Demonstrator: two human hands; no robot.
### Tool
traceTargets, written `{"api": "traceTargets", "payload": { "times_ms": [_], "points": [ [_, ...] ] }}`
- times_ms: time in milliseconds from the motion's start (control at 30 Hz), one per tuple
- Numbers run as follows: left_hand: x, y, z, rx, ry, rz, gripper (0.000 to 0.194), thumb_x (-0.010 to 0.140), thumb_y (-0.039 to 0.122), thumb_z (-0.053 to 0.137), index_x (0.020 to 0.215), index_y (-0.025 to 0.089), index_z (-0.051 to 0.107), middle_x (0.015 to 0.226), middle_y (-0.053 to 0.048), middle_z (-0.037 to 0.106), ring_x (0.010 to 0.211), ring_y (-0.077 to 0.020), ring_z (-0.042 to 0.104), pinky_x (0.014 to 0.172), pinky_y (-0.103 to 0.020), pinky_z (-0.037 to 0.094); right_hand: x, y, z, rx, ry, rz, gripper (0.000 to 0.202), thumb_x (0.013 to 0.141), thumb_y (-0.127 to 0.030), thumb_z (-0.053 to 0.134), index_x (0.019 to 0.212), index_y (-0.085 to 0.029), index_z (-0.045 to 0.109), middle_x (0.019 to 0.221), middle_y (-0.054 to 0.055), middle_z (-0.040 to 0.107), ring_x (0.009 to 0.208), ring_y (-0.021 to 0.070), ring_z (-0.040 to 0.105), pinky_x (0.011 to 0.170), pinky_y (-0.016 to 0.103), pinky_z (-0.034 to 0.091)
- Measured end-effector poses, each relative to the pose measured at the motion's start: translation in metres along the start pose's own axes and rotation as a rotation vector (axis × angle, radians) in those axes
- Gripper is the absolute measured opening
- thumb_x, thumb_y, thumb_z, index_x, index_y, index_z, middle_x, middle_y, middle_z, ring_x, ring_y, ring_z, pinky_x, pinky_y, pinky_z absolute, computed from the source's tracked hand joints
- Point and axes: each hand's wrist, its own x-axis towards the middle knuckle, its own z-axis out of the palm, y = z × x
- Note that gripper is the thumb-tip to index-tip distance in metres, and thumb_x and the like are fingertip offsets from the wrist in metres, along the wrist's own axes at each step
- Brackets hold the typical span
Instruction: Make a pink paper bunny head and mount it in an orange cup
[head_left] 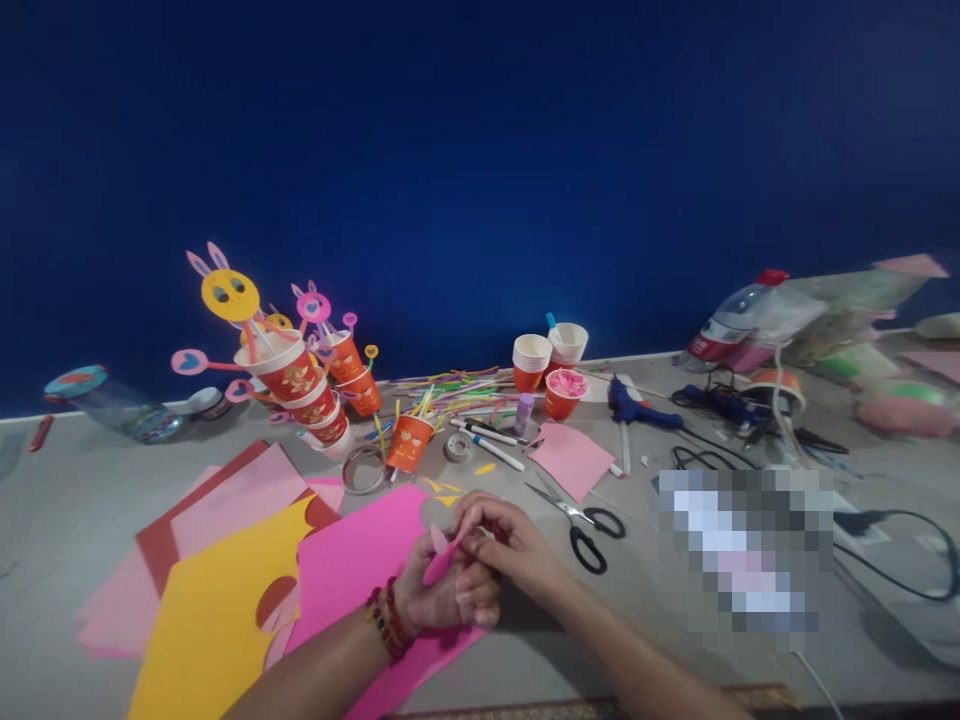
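Left hand [439,598] and right hand [510,545], I see, pinch a pink cutout [437,570] between them, above the pink sheet [360,560].

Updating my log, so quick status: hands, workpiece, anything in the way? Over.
Left hand and right hand together, both on small pink paper piece. Magenta sheet beneath left hand. Black-handled scissors off to the right, apart from both hands.
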Motion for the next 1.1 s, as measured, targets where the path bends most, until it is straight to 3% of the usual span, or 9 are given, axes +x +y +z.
{"api": "traceTargets", "payload": {
  "times_ms": [100, 200, 367, 567, 667, 767, 867, 967, 1100],
  "points": [
    [0.005, 0.003, 0.002, 0.078, -0.002, -0.021, 0.045, 0.069, 0.061, 0.069, 0.072, 0.017, 0.059, 0.061, -0.002, 0.054, 0.056, -0.0157, 0.052, 0.057, -0.032, 0.043, -0.001, -0.002, -0.004, -0.015, 0.074, 0.014, 0.029, 0.083, -0.047, 0.068, 0.069, -0.022, 0.061, 0.075, 0.001, 0.058, 0.074, 0.0193, 0.057, 0.072, 0.031, 0.047],
    [0.011, 0.007, 0.005, 0.220, 0.165, 0.135, 0.045, 0.073, 0.059, 0.067, 0.081, 0.015, 0.064, 0.075, -0.008, 0.066, 0.064, -0.0196, 0.060, 0.061, -0.033, 0.046, -0.003, -0.002, -0.017, -0.119, 0.157, -0.016, 0.027, 0.085, -0.044, 0.067, 0.071, -0.022, 0.060, 0.078, 0.002, 0.059, 0.074, 0.0195, 0.057, 0.072, 0.031, 0.047],
    [0.014, 0.012, 0.006, 0.537, 0.430, 0.491, 0.040, 0.085, 0.058, 0.062, 0.091, 0.019, 0.059, 0.063, 0.001, 0.059, 0.048, -0.0102, 0.047, 0.045, -0.021, 0.034, -0.006, 0.000, -0.041, -0.291, 0.242, -0.089, 0.019, 0.087, -0.035, 0.064, 0.074, -0.022, 0.061, 0.080, 0.003, 0.062, 0.079, 0.0204, 0.059, 0.076, 0.032, 0.046],
    [0.012, 0.008, -0.001, 0.818, 0.548, 0.460, 0.035, 0.084, 0.053, 0.067, 0.087, 0.021, 0.052, 0.052, 0.007, 0.053, 0.036, -0.0063, 0.039, 0.035, -0.017, 0.028, -0.014, 0.005, -0.052, -0.413, 0.185, -0.078, 0.016, 0.092, -0.033, 0.060, 0.081, -0.022, 0.062, 0.085, 0.003, 0.067, 0.082, 0.0199, 0.063, 0.077, 0.031, 0.049],
    [0.012, 0.004, -0.007, 0.858, 0.552, 0.465, 0.035, 0.086, 0.053, 0.064, 0.090, 0.021, 0.053, 0.056, 0.005, 0.057, 0.040, -0.0070, 0.044, 0.039, -0.016, 0.033, -0.018, -0.001, -0.094, -0.692, 0.202, -0.045, 0.016, 0.093, -0.033, 0.059, 0.105, -0.023, 0.063, 0.107, 0.006, 0.068, 0.097, 0.0217, 0.064, 0.083, 0.032, 0.051],
    [0.013, 0.002, -0.008, 0.873, 0.566, 0.482, 0.038, 0.083, 0.056, 0.066, 0.090, 0.020, 0.055, 0.057, 0.005, 0.057, 0.043, -0.0078, 0.046, 0.040, -0.016, 0.034, -0.018, -0.012, -0.168, -1.294, 0.433, 0.146, 0.023, 0.093, -0.026, 0.052, 0.114, -0.023, 0.061, 0.116, 0.008, 0.066, 0.105, 0.0226, 0.062, 0.092, 0.032, 0.047],
    [0.015, 0.000, -0.006, 0.869, 0.570, 0.496, 0.039, 0.081, 0.057, 0.068, 0.088, 0.020, 0.056, 0.055, 0.005, 0.056, 0.043, -0.0072, 0.044, 0.040, -0.015, 0.032, -0.012, -0.016, -0.242, -1.438, 0.550, 0.260, 0.032, 0.086, -0.014, 0.051, 0.116, -0.013, 0.062, 0.121, 0.019, 0.062, 0.113, 0.0317, 0.056, 0.096, 0.041, 0.042],
    [0.018, -0.001, -0.007, 0.872, 0.539, 0.501, 0.040, 0.081, 0.057, 0.068, 0.086, 0.019, 0.056, 0.055, 0.005, 0.055, 0.042, -0.0056, 0.042, 0.040, -0.014, 0.029, -0.005, -0.008, -0.291, -1.501, 0.497, 0.345, 0.041, 0.076, -0.009, 0.059, 0.117, -0.012, 0.063, 0.124, 0.020, 0.062, 0.111, 0.0322, 0.057, 0.093, 0.038, 0.042],
    [0.021, -0.001, -0.011, 0.868, 0.575, 0.480, 0.043, 0.081, 0.059, 0.067, 0.089, 0.019, 0.053, 0.056, 0.006, 0.054, 0.041, -0.0050, 0.039, 0.038, -0.014, 0.027, 0.003, 0.008, -0.323, -1.512, 0.331, 0.379, 0.038, 0.070, -0.010, 0.065, 0.108, -0.013, 0.067, 0.117, 0.016, 0.068, 0.105, 0.0294, 0.062, 0.088, 0.032, 0.044]
  ]
}}
